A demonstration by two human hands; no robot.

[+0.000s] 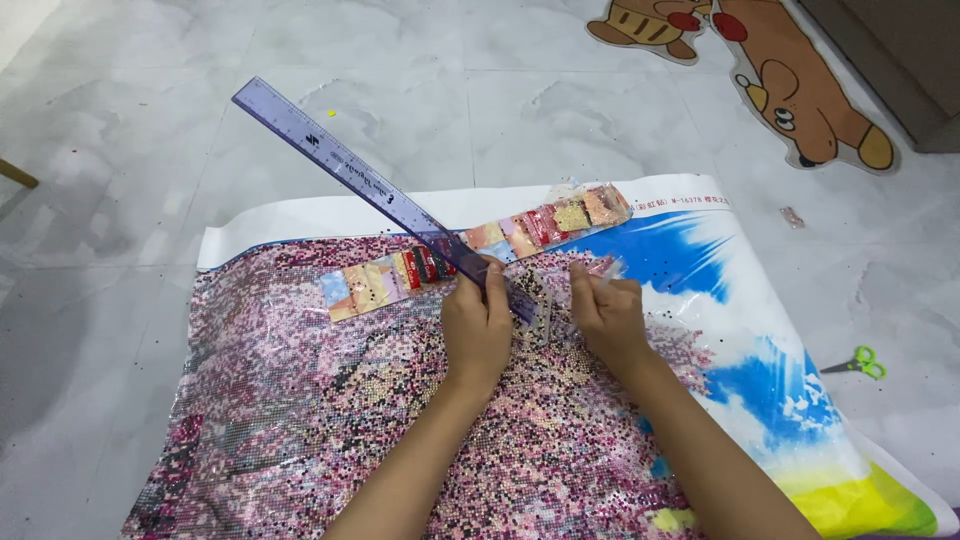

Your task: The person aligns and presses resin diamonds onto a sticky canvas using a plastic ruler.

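Note:
A large bead-mosaic canvas (300, 400) with pink blossoms, blue sky and a yellow-green corner lies on the floor. My left hand (478, 322) grips the near end of a long translucent purple ruler (340, 160), which slants up and away to the left, lifted over the canvas. My right hand (608, 312) holds a small clear pen-like tool (606, 268) just to the right of the ruler's end. A strip of small clear bead bags (480, 245) in pink, red and yellow lies across the canvas just beyond both hands.
The floor is pale marble tile (120, 130). Green-handled scissors (855, 362) lie to the right of the canvas. Two cartoon animal floor stickers (790, 80) sit at the top right, beside a brown furniture edge (900, 60). A small pinkish packet (792, 216) lies near the canvas's top right corner.

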